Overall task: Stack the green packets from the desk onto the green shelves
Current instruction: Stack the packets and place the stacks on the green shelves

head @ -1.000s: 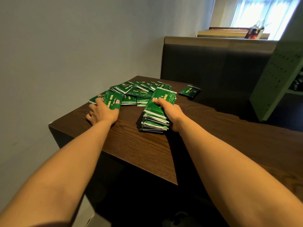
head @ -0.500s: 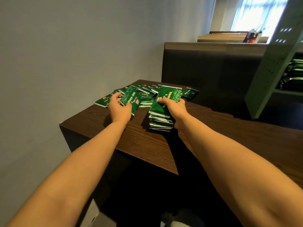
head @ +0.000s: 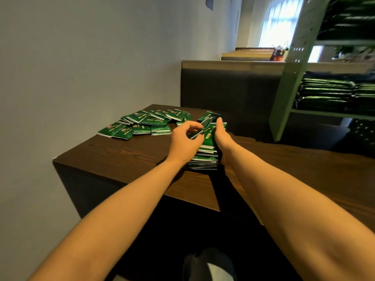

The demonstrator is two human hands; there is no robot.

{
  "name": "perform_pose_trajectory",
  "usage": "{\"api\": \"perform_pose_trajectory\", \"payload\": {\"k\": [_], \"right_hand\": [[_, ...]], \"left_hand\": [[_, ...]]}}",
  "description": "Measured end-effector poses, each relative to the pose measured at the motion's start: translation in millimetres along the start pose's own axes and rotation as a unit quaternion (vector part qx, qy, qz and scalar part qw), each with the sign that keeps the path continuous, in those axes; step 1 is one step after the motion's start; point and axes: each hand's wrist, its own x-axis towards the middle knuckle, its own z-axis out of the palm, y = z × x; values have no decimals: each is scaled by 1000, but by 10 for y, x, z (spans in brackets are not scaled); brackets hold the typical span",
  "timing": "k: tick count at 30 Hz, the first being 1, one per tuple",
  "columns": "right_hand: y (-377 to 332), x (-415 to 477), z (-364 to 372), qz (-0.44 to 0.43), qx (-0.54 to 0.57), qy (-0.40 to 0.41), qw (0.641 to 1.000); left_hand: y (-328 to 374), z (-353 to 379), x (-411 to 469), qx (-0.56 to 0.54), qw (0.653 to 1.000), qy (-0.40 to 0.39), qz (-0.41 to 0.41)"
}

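A tall stack of green packets (head: pixel 205 157) stands on the dark wooden desk (head: pixel 125 159). My right hand (head: pixel 220 136) grips the stack's right side, fingers curled over its top. My left hand (head: pixel 185 136) pinches a single green packet (head: pixel 204 126), held tilted just above the stack. Several loose green packets (head: pixel 142 124) lie spread over the desk's far left corner. The pale green shelves (head: pixel 292 78) stand at the right, with piles of green packets (head: pixel 328 94) on them.
A grey wall runs along the left of the desk. Behind the desk rises a dark padded seat back (head: pixel 227 86). The shelf upright stands close to the desk's far right edge. Below, the floor and a shoe (head: pixel 209 264) show.
My left hand lifted a packet off the loose pile and carried it right, over the stack. My right hand stayed on the stack. The view swung right, showing more of the shelves.
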Motion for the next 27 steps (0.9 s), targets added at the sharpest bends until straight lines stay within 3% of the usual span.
{"api": "perform_pose_trajectory", "payload": {"k": [4, 9, 13, 17, 19, 23, 27], "right_hand": [[-225, -899, -13, -1, -2, -18, 1000], [-86, -485, -229, 16, -13, -108, 994], [-244, -1019, -250, -16, -15, -89, 996], [-226, -1008, -368, -51, 1, -81, 995], [-224, -1017, -419, -73, 4, -76, 994], [-255, -1049, -513, -139, -11, -56, 989], [-239, -1052, -645, -172, -17, -62, 983]], "left_hand": [[65, 123, -105, 30, 998, -56, 29], [178, 214, -135, 18, 998, -50, 39], [198, 280, -151, 27, 999, -24, 35], [217, 325, -100, -20, 998, -23, -54], [269, 359, -52, -54, 987, -33, -145], [311, 428, 90, -103, 928, -125, -336], [321, 527, 143, -146, 881, -204, -400]]}}
